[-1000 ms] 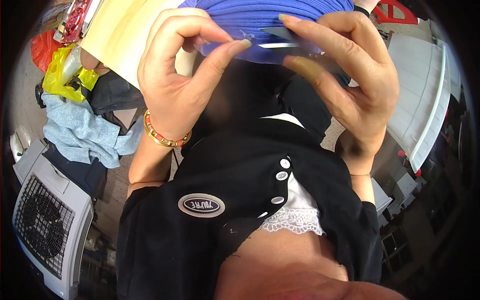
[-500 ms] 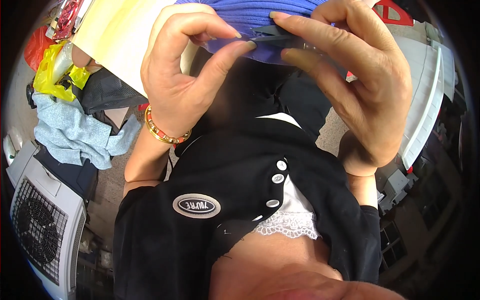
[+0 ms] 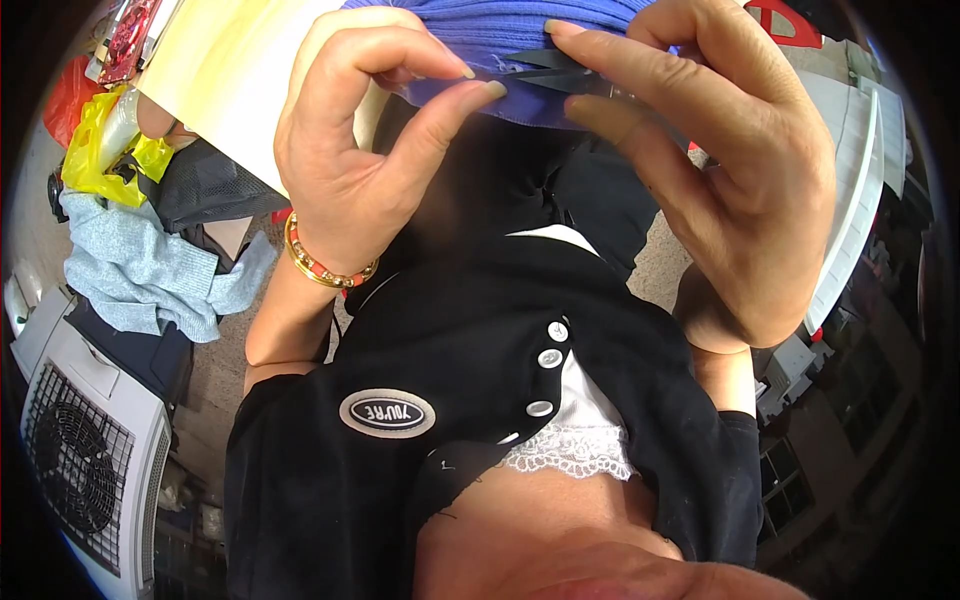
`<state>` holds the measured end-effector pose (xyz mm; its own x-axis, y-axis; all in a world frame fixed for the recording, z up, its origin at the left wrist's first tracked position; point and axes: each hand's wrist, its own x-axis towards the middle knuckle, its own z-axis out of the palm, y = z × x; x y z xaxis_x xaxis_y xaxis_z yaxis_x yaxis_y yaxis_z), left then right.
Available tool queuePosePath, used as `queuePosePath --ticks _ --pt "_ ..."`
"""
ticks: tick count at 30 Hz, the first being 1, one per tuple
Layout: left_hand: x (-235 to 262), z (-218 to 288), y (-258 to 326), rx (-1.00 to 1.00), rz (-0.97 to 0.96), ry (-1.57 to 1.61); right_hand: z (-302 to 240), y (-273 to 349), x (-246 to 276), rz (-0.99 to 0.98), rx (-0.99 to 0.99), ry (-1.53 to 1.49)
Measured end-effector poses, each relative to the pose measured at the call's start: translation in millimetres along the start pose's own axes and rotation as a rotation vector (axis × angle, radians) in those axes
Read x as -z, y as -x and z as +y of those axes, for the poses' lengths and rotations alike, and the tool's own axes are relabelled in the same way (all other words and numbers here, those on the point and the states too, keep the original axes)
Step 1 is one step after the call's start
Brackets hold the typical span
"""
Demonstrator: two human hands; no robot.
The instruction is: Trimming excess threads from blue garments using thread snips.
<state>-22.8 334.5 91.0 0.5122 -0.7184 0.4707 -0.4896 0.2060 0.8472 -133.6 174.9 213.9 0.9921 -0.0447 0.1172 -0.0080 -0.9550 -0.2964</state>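
A purple ribbed knit fabric (image 3: 520,30) lies across the top of the view, with a thinner, smooth lower edge and a small frayed spot. At that edge my left hand (image 3: 360,140) pinches the fabric between thumb and forefinger; a gold and orange bracelet (image 3: 325,268) circles its wrist. My right hand (image 3: 730,140) is closed on a pair of dark thread snips (image 3: 550,72), gripped between the thumb and fingers. Their blades are spread and point left, toward my left fingertips, close against the fabric. The rest of the snips is hidden by the fingers.
A pale wooden board (image 3: 235,80) is at the upper left. Beside it are a yellow plastic bag (image 3: 95,150), a light blue knit garment (image 3: 140,260) and a white fan unit (image 3: 95,450). Something white and long-edged (image 3: 855,200) stands at right, below a red plastic piece (image 3: 785,22).
My left hand has shifted slightly left, away from the snips. The blades appear spread wider, and my right hand has moved a little right and down.
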Motion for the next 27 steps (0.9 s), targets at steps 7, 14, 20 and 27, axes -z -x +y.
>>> queuePosePath --ticks 7,14,20,27 --pt "-5.7 -0.3 0.9 0.017 0.069 0.111 -2.1 -4.5 2.3 -0.002 0.032 0.003" --pt "-5.2 -1.5 0.3 0.008 0.062 0.108 -4.8 -7.8 4.7 -0.021 0.046 0.049" --pt "-5.0 -1.7 -0.3 -0.005 0.062 0.098 -2.5 -9.6 5.3 -0.027 0.054 0.020" --pt "-5.4 -0.1 -0.8 0.016 0.061 0.104 5.6 -9.5 1.1 0.050 0.066 -0.063"
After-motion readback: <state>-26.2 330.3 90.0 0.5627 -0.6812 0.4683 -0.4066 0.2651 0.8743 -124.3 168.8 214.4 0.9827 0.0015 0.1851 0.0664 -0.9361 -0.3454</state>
